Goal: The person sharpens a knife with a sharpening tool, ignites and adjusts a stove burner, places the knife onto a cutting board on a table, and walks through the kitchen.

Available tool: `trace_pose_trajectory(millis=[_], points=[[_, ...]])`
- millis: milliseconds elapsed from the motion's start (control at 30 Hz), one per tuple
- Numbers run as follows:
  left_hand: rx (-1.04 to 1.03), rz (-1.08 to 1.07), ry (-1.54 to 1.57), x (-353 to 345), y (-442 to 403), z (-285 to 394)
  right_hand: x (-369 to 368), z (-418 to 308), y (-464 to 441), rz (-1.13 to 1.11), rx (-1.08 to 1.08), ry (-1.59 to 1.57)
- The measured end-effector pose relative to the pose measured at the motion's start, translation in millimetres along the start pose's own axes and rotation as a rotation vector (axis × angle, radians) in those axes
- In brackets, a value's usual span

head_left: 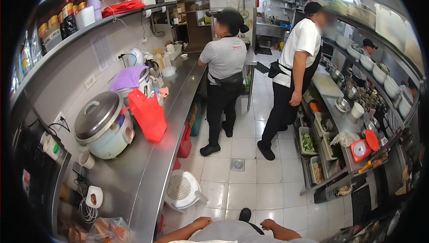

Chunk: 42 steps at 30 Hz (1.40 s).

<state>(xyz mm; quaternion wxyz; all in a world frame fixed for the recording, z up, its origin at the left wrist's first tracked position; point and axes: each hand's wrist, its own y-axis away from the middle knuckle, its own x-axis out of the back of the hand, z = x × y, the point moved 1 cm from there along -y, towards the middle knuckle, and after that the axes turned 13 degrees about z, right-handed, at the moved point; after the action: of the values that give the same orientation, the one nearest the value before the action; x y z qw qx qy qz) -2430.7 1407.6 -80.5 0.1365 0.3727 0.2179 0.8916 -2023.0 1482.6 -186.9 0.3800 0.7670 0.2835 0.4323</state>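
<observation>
My left hand (203, 222) is at the bottom of the view, beside my grey shirt front, its fingers curled closed with nothing visible in them. On the other side of my body hangs my right hand (267, 224), its fingers loosely bent and a little apart, holding nothing that I can see. Neither hand touches the steel counter (134, 167). Nearest to the left hand is a white plastic stool (182, 187) by the counter. On the counter are a large rice cooker (103, 124), a red bag (148, 115) and a small white dish (94, 197) with food.
A person in grey (227, 55) stands at the counter, and a person in white (299, 46) at the right-hand prep table. A red scale (359, 150), bowls and food bins line that side. The tiled floor (228, 171) has a drain (237, 165). Plastic-bagged items (109, 230) lie lower left.
</observation>
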Motion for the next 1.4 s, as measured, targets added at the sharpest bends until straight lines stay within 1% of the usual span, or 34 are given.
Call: trace_pose_trajectory(millis=[33,67,100,133,167,200,233,300,333,400,433,533,600,633,700,767,833,900,1000,1167,1233,1267,1333,1367,1400], points=[[0.001,0.009,0.000,4,-13,15,15,11,-5,0.012,-0.049,-0.089],[-0.001,0.025,-0.046,9,-26,31,30,17,-13,0.015,-0.051,-0.077],[-0.001,0.038,-0.091,12,-39,46,46,22,-24,0.016,-0.047,-0.072],[0.001,0.041,-0.088,13,-53,62,60,27,-33,0.037,-0.002,-0.137],[-0.057,0.034,-0.107,13,-66,80,75,29,-37,0.057,0.041,-0.202],[-0.114,0.026,-0.126,11,-79,98,90,21,-37,0.091,-0.046,-0.353],[-0.107,0.025,-0.121,6,-93,116,101,17,-43,0.085,-0.048,-0.347],[-0.242,-0.029,-0.224,-1,-122,150,121,7,-63,0.119,0.025,-0.344],[-0.237,-0.029,-0.222,-2,-130,163,129,0,-71,0.114,0.025,-0.341],[-0.331,-0.057,-0.128,-3,-139,185,140,-11,-84,0.117,0.059,-0.386],[-0.328,-0.056,-0.123,-1,-142,190,144,-17,-87,0.114,0.057,-0.380],[-0.294,-0.056,-0.169,7,-146,183,155,-42,-88,0.118,0.093,-0.428],[-0.181,-0.062,-0.261,11,-144,176,154,-50,-89,0.091,0.097,-0.430],[-0.182,-0.056,-0.257,13,-144,171,152,-51,-91,0.063,0.098,-0.434],[-0.118,-0.129,-0.146,14,-142,161,149,-51,-92,0.034,0.097,-0.374],[-0.124,-0.121,-0.110,15,-138,154,144,-51,-86,-0.033,0.087,-0.266],[-0.098,-0.068,-0.012,18,-128,149,144,-48,-78,-0.033,0.091,-0.235],[-0.105,-0.045,-0.007,24,-122,149,145,-46,-71,0.001,0.059,-0.171],[-0.122,-0.020,0.021,31,-113,145,146,-36,-88,0.000,0.092,-0.163],[-0.167,-0.007,0.037,38,-97,123,157,-65,-84,0.097,0.123,-0.166],[-0.209,0.255,0.107,45,-87,107,154,-87,-73,0.097,0.120,-0.145],[-0.216,0.252,0.101,53,-79,98,147,-95,-67,0.120,0.111,-0.148],[-0.347,0.756,-0.028,79,-58,81,124,-111,-49,0.173,0.113,-0.169],[-0.337,0.884,-0.072,103,-36,86,108,-119,-42,0.175,0.110,-0.175],[-0.325,1.012,-0.115,127,-14,90,91,-127,-38,0.122,0.151,-0.101]])
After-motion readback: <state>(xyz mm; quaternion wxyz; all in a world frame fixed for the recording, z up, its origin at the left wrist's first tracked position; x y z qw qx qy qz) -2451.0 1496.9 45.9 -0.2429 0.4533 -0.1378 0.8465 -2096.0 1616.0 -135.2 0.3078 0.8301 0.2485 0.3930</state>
